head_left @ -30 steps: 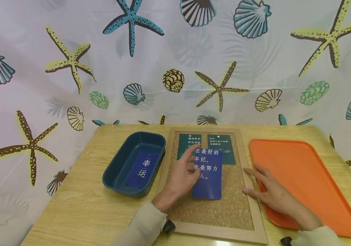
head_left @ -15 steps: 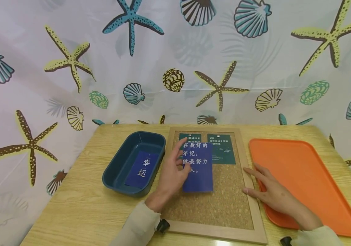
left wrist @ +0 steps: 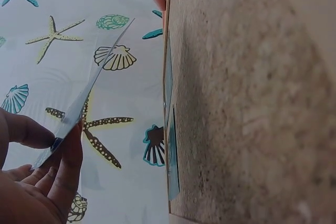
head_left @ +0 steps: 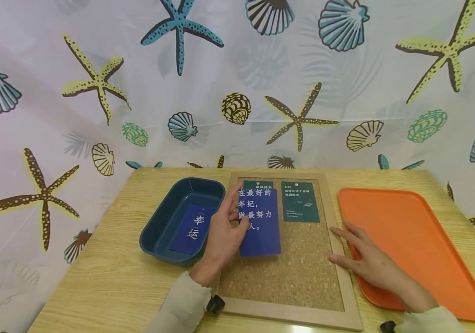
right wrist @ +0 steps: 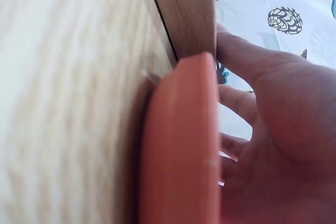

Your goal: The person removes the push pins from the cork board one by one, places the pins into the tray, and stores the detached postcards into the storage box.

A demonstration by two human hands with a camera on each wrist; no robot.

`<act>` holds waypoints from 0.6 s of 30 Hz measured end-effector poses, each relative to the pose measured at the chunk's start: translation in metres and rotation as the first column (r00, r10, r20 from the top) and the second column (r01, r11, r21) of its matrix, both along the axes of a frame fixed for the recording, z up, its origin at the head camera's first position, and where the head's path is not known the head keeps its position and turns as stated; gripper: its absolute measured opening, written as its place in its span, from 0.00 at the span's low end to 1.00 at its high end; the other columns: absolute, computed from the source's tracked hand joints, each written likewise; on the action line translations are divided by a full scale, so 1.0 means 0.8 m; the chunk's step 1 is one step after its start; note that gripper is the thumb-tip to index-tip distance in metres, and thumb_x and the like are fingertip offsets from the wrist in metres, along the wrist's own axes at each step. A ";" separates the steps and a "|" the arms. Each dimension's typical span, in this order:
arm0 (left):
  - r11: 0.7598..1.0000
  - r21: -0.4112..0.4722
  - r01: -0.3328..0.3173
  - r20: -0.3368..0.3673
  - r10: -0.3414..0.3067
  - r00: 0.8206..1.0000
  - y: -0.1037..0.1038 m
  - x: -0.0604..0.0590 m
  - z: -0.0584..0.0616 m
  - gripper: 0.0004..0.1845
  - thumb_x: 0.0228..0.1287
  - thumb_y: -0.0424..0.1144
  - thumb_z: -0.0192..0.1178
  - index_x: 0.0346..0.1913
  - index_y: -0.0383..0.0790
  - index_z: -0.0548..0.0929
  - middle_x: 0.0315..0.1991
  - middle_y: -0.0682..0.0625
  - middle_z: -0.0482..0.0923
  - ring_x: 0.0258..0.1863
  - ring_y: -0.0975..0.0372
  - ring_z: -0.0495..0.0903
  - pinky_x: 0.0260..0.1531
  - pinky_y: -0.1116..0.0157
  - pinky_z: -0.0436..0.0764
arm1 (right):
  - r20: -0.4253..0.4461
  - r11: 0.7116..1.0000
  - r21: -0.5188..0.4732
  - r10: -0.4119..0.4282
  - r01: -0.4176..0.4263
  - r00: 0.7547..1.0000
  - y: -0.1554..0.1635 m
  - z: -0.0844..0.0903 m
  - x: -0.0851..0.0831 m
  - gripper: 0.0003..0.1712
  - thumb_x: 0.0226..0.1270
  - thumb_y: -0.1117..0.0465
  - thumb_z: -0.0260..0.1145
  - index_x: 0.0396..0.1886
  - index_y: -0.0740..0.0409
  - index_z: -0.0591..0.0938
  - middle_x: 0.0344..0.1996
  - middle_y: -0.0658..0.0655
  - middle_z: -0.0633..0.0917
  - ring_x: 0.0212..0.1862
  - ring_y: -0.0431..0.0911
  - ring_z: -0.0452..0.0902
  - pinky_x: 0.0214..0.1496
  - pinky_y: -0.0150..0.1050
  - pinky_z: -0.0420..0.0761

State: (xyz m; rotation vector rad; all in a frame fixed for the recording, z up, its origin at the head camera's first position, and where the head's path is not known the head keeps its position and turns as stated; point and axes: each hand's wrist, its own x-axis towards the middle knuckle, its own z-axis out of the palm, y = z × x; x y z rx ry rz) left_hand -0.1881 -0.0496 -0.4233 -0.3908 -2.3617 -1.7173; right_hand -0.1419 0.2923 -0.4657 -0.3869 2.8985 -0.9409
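My left hand (head_left: 225,233) pinches a blue card (head_left: 260,222) with white characters, lifted above the left side of the cork board (head_left: 304,273). In the left wrist view the blue card (left wrist: 86,95) shows edge-on between thumb and fingers (left wrist: 65,161), clear of the cork board (left wrist: 247,103). Two dark green cards (head_left: 300,202) are pinned at the board's top; the left one is mostly hidden behind the blue card. My right hand (head_left: 366,259) rests flat with straight fingers on the board's right frame and the rim of the orange tray (head_left: 421,240). The right wrist view shows the right hand (right wrist: 262,129) against the orange tray (right wrist: 181,145).
A dark blue tub (head_left: 171,208) left of the board holds another blue card (head_left: 193,229). All stand on a wooden table (head_left: 112,282). A sea-shell patterned curtain (head_left: 237,83) closes off the back and sides.
My left hand has carried the blue card leftward and slightly up, from the board's middle toward its left edge near the tub. The right hand has not moved.
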 end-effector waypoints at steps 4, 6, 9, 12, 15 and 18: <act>1.000 0.000 -0.011 0.008 0.011 1.000 -0.005 0.000 -0.001 0.42 0.69 0.28 0.58 0.79 0.68 0.64 0.34 0.54 0.62 0.23 0.66 0.53 0.33 0.68 0.69 | 0.003 1.000 0.001 -0.001 0.001 1.000 0.000 0.000 0.001 0.44 0.70 0.42 0.71 0.79 0.55 0.68 0.79 0.78 0.55 0.73 0.78 0.61 0.59 0.73 0.77; 1.000 0.005 -0.013 0.002 0.013 1.000 -0.008 -0.001 -0.003 0.42 0.68 0.27 0.58 0.79 0.68 0.63 0.32 0.55 0.59 0.23 0.66 0.53 0.31 0.69 0.67 | 0.005 1.000 0.001 -0.002 0.002 1.000 0.000 0.000 0.001 0.44 0.70 0.42 0.71 0.79 0.55 0.68 0.79 0.78 0.54 0.73 0.78 0.61 0.60 0.73 0.76; 1.000 0.014 -0.014 -0.007 0.014 1.000 -0.011 -0.002 -0.004 0.43 0.68 0.26 0.57 0.79 0.67 0.63 0.30 0.54 0.51 0.23 0.65 0.52 0.27 0.70 0.61 | 0.006 1.000 0.004 -0.004 0.004 1.000 0.000 0.001 0.001 0.44 0.70 0.42 0.71 0.79 0.54 0.68 0.79 0.78 0.54 0.73 0.78 0.61 0.60 0.73 0.76; 1.000 0.019 -0.023 -0.004 0.023 1.000 -0.014 -0.002 -0.005 0.43 0.68 0.25 0.58 0.79 0.67 0.63 0.30 0.54 0.51 0.24 0.65 0.53 0.26 0.71 0.60 | 0.003 1.000 0.005 -0.005 0.005 1.000 0.000 0.001 0.001 0.44 0.70 0.42 0.71 0.79 0.55 0.68 0.79 0.77 0.55 0.73 0.78 0.62 0.59 0.73 0.77; 0.999 0.020 -0.038 0.020 0.037 0.999 -0.017 -0.002 -0.005 0.42 0.69 0.26 0.58 0.79 0.67 0.63 0.32 0.53 0.55 0.24 0.64 0.54 0.27 0.70 0.62 | -0.002 1.000 0.007 -0.004 0.004 1.000 0.000 0.001 0.001 0.44 0.70 0.42 0.71 0.79 0.55 0.68 0.79 0.78 0.55 0.72 0.78 0.63 0.59 0.72 0.77; 0.998 0.029 -0.048 0.043 0.046 0.998 -0.020 -0.001 -0.003 0.41 0.71 0.28 0.58 0.78 0.69 0.63 0.31 0.52 0.55 0.24 0.63 0.55 0.27 0.70 0.62 | 0.000 1.000 0.006 -0.002 0.002 1.000 0.000 0.000 0.000 0.44 0.70 0.42 0.71 0.79 0.55 0.68 0.79 0.78 0.55 0.72 0.78 0.63 0.59 0.73 0.77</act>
